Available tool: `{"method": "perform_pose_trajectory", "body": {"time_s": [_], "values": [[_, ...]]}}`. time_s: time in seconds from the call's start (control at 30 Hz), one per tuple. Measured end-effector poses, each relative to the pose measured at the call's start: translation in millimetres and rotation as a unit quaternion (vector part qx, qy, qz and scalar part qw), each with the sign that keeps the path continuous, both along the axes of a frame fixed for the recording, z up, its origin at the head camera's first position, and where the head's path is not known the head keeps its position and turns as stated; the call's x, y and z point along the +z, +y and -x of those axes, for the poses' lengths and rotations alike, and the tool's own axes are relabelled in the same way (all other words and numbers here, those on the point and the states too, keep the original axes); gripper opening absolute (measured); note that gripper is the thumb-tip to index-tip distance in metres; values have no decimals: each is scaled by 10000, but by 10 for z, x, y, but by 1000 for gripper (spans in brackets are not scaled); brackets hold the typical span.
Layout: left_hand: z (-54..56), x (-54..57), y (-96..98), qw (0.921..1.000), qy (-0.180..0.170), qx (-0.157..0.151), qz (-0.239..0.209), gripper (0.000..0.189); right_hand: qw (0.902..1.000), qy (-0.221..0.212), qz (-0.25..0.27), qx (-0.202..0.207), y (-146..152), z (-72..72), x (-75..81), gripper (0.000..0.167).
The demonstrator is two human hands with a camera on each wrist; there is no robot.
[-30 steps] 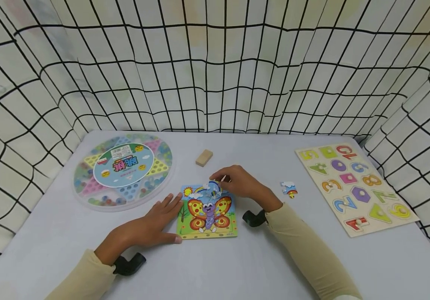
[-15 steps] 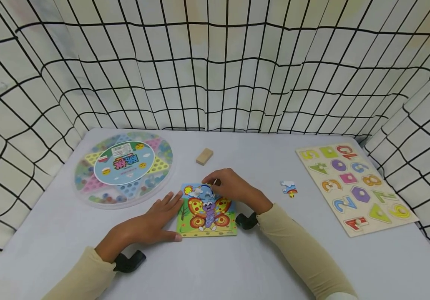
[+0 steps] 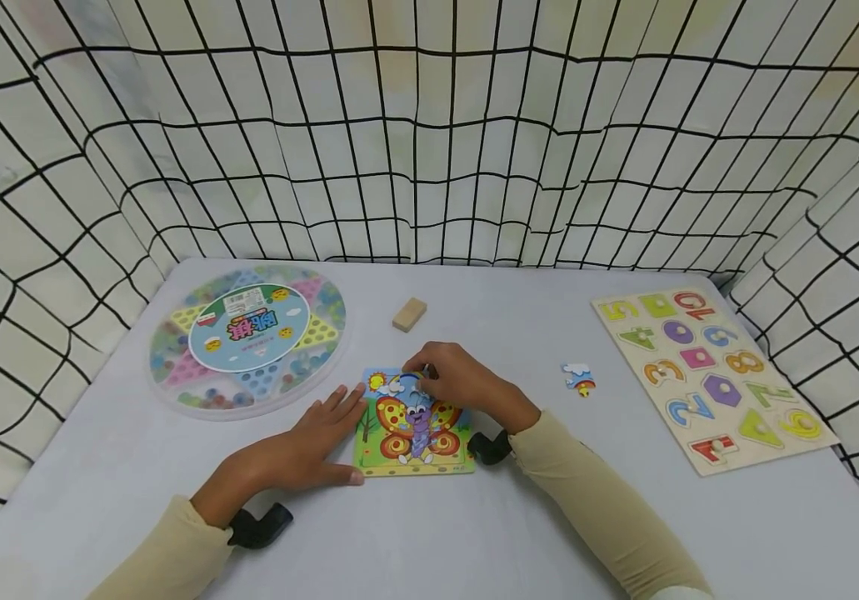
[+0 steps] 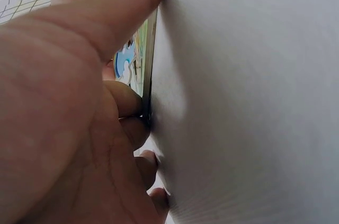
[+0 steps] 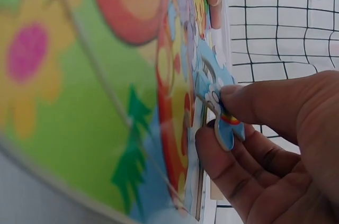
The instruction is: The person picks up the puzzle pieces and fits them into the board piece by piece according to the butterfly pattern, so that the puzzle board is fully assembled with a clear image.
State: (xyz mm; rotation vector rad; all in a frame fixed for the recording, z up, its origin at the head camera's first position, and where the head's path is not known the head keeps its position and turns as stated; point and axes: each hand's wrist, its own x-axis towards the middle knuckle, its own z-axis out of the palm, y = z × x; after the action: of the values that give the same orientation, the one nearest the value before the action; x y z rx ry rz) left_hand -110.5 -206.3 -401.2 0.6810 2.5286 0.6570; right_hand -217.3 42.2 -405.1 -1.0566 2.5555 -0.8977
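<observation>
A butterfly jigsaw puzzle (image 3: pixel 416 433) in a square board lies on the table before me. My left hand (image 3: pixel 296 448) rests beside it, fingers extended, with fingertips and thumb touching its left edge; the left wrist view shows the board's edge (image 4: pixel 150 57) against the fingers. Above the top of the board, my right hand (image 3: pixel 462 379) pinches a blue jigsaw piece (image 5: pixel 229 128) with a bit of rainbow on it. In the right wrist view that piece stands tilted over the picture, between thumb and fingers. Another rainbow piece (image 3: pixel 577 379) lies loose to the right.
A round Chinese checkers set (image 3: pixel 249 342) lies at the back left. Behind the puzzle is a small wooden block (image 3: pixel 409 314). A number-and-shape peg board (image 3: pixel 714 379) covers the right side. Black netting (image 3: pixel 429 175) surrounds the white table (image 3: pixel 429 542).
My right hand has moved left along the board's top edge with the jigsaw piece, then stayed near there. The left hand keeps its place at the board's left edge.
</observation>
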Motion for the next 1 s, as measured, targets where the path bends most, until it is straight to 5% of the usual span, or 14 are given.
{"method": "perform_pose_trajectory", "body": {"time_s": [1.0], "values": [[-8, 4, -6, 10000, 17, 13, -56, 99, 9984, 209, -519, -98, -67, -6, -5, 22]]}}
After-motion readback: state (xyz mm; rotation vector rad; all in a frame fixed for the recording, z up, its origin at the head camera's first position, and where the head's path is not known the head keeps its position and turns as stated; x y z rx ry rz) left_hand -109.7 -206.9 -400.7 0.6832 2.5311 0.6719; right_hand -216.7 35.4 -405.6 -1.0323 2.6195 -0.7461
